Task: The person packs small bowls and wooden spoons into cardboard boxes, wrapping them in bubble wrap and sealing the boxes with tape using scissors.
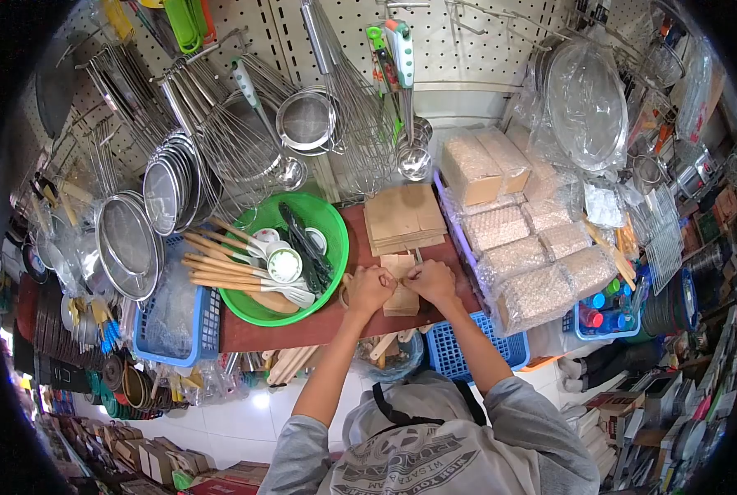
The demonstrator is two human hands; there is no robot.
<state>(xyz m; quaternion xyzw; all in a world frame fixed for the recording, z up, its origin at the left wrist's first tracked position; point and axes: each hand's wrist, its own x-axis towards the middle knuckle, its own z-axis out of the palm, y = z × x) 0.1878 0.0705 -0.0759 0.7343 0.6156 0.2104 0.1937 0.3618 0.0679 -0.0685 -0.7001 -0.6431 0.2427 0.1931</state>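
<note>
A small brown cardboard piece (400, 302) lies upright to my body on the red-brown tabletop (348, 330), with fold lines across it. My left hand (371, 289) is closed at its left edge, fingers curled against it. From the other side my right hand (432, 281) pinches its upper right edge. Fingertips of both hands are partly hidden. Just beyond them sits a stack of flat brown cardboard (404, 219). Beside my left hand is a tan ring-shaped item (345, 290), mostly covered.
On the left, a green basin (341, 235) holds wooden-handled utensils and small bowls. Bubble-wrapped boxes (517, 256) fill a purple-edged tray at right. Blue baskets (174, 334) stand around the table. Whisks (354, 115), strainers (307, 121) and ladles (414, 161) hang from the pegboard ahead.
</note>
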